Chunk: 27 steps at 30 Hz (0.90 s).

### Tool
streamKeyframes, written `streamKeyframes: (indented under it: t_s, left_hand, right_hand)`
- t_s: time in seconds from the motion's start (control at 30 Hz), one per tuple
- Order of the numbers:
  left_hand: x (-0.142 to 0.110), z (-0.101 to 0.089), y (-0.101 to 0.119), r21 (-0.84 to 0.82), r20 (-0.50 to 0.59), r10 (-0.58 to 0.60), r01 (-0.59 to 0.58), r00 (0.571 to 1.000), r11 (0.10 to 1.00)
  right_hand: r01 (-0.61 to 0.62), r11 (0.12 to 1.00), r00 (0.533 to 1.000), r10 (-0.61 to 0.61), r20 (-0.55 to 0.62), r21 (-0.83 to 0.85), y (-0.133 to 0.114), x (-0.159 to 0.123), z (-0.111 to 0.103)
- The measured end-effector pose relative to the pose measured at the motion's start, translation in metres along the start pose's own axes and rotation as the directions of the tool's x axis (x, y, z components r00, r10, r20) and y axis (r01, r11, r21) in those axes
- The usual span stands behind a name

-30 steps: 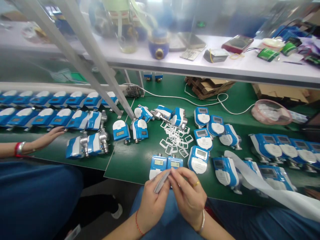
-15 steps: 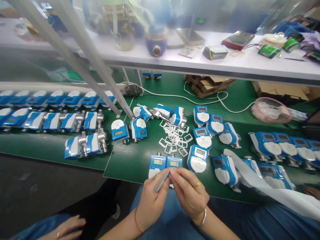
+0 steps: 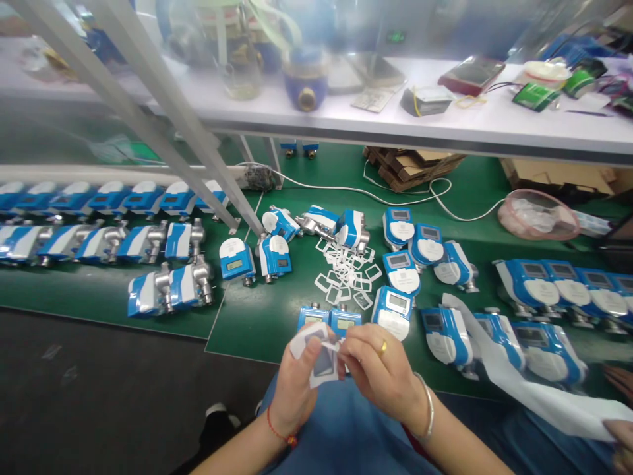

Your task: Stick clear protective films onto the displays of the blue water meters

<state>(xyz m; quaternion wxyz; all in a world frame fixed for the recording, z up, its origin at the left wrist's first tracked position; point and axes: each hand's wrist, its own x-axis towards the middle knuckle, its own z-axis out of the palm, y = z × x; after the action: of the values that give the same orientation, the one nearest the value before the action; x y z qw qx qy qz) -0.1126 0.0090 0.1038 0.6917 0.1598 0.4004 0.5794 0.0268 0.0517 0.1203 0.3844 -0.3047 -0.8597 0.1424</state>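
My left hand (image 3: 295,377) grips a small white sticker sheet (image 3: 325,364) with a grey rectangular panel, its thumb pressed on the face. My right hand (image 3: 383,373) is closed at the sheet's upper right edge, pinching a thin white piece there; the fingertips partly hide it. Just beyond the hands stand two blue-and-white water meters with displays, a left one (image 3: 312,315) and a right one (image 3: 345,321), both partly covered by my fingers. Farther back lies a loose heap of white rectangular frames (image 3: 346,270). Another blue-and-white meter (image 3: 393,310) sits to the right of the pair.
More meters stand in rows at left (image 3: 101,244) and right (image 3: 564,284). A long white strip (image 3: 524,382) hangs over the right-hand meters, held by another person's hand (image 3: 620,435). A shelf (image 3: 420,135) spans above the green bench, with slanted metal posts (image 3: 182,112) at left. A pink bowl (image 3: 539,214) stands behind.
The sheet in my left hand has turned from edge-on to face-up, and my right hand has shifted slightly right. Another person's hand has left the lower left; meters in the left row now sit differently.
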Motion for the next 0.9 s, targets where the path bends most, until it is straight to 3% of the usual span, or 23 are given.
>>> streamKeyframes:
  t_s: [0.13, 0.2, 0.3, 0.33, 0.37, 0.43, 0.5, 0.53, 0.6, 0.73, 0.83, 0.87, 0.9]
  left_hand:
    - [0.005, 0.003, 0.000, 0.010, -0.090, 0.107, -0.106, 0.990, 0.994]
    - [0.009, -0.002, 0.001, 0.161, -0.078, 0.196, -0.181, 0.978, 0.970]
    - [0.018, -0.016, 0.005, 0.424, 0.003, 0.370, -0.336, 0.929, 0.841]
    - [0.021, -0.022, 0.007, 0.488, 0.048, 0.414, -0.383, 0.909, 0.785]
    - [0.025, -0.027, 0.010, 0.554, 0.112, 0.462, -0.441, 0.880, 0.706]
    - [0.031, -0.034, 0.016, 0.683, 0.327, 0.555, -0.597, 0.765, 0.421]
    - [0.036, -0.036, 0.022, 0.698, 0.576, 0.562, -0.715, 0.594, 0.041]
    - [0.038, -0.035, 0.025, 0.669, 0.657, 0.540, -0.737, 0.526, -0.096]
    - [0.041, -0.032, 0.028, 0.634, 0.724, 0.507, -0.741, 0.469, -0.220]
    - [0.046, -0.028, 0.030, 0.603, 0.773, 0.468, -0.726, 0.429, -0.330]
    - [0.049, -0.031, 0.027, 0.577, 0.795, 0.445, -0.741, 0.412, -0.343]
    - [0.049, -0.033, 0.026, 0.584, 0.786, 0.443, -0.753, 0.431, -0.303]
    - [0.050, -0.035, 0.025, 0.614, 0.749, 0.447, -0.766, 0.489, -0.191]
  right_hand:
    - [0.038, 0.999, 0.997, -0.038, 0.067, -0.003, -0.009, -0.014, 0.011]
    - [0.017, 1.000, 0.995, -0.019, 0.098, 0.019, -0.011, -0.022, 0.016]
    - [-0.208, 0.961, 0.977, 0.193, 0.095, 0.184, -0.014, -0.028, 0.017]
    - [-0.345, 0.898, 0.938, 0.335, 0.087, 0.274, -0.014, -0.027, 0.016]
    - [-0.487, 0.788, 0.866, 0.491, 0.092, 0.376, -0.015, -0.025, 0.015]
    - [-0.682, 0.471, 0.652, 0.737, 0.175, 0.559, -0.015, -0.018, 0.014]
    - [-0.738, 0.183, 0.469, 0.832, 0.298, 0.649, -0.014, -0.010, 0.015]
    - [-0.743, 0.094, 0.413, 0.844, 0.343, 0.662, -0.013, -0.007, 0.016]
    - [-0.750, 0.023, 0.354, 0.858, 0.372, 0.661, -0.011, -0.004, 0.019]
    - [-0.772, 0.005, 0.324, 0.864, 0.386, 0.636, -0.008, -0.008, 0.025]
    - [-0.792, 0.009, 0.321, 0.856, 0.405, 0.610, -0.006, -0.010, 0.025]
    - [-0.798, 0.012, 0.324, 0.852, 0.412, 0.603, -0.006, -0.009, 0.025]
    - [-0.799, 0.019, 0.330, 0.850, 0.412, 0.601, -0.006, -0.009, 0.024]
